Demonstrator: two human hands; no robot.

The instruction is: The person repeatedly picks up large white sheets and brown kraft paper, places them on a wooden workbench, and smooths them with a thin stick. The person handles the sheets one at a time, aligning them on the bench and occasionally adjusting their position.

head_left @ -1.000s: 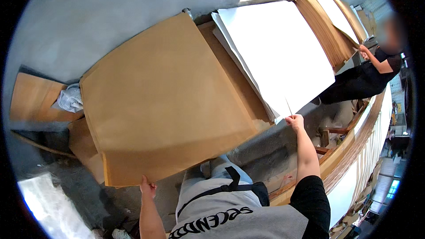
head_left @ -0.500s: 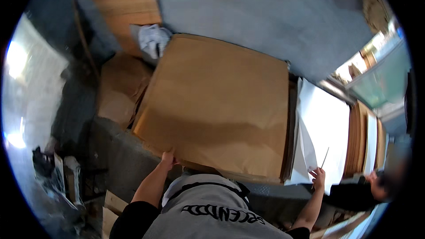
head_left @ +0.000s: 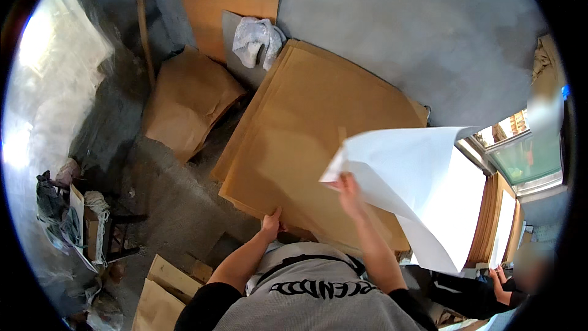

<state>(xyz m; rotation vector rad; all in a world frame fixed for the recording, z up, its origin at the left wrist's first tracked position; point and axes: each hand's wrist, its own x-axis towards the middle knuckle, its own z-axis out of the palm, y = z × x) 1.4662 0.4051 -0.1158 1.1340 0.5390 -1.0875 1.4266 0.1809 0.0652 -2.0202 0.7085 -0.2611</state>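
A large stack of brown paperboard sheets [head_left: 294,147] lies in front of me, its top sheets slightly out of line. At its near left edge, my left hand [head_left: 271,225] grips the board with the thumb on top. My right hand [head_left: 350,196] pinches the corner of a big white sheet [head_left: 404,159], lifted and curling over the right part of the brown stack. A thin, pale, blurred strip [head_left: 342,135] shows just above that hand; I cannot tell whether the hand holds it. More white sheets [head_left: 462,208] lie at the right, partly covered by the lifted one.
A brown paper-covered bundle [head_left: 187,101] stands left of the stack. A grey-white cloth [head_left: 257,40] hangs over a board behind it. At the far right, another person [head_left: 499,288] has hands by further stacked sheets [head_left: 484,220]. Cardboard pieces [head_left: 160,294] lie at lower left.
My right hand has swung left and up, drawing the white sheet's corner across the brown stack. My left hand still grips the brown board's edge. The view has shifted.
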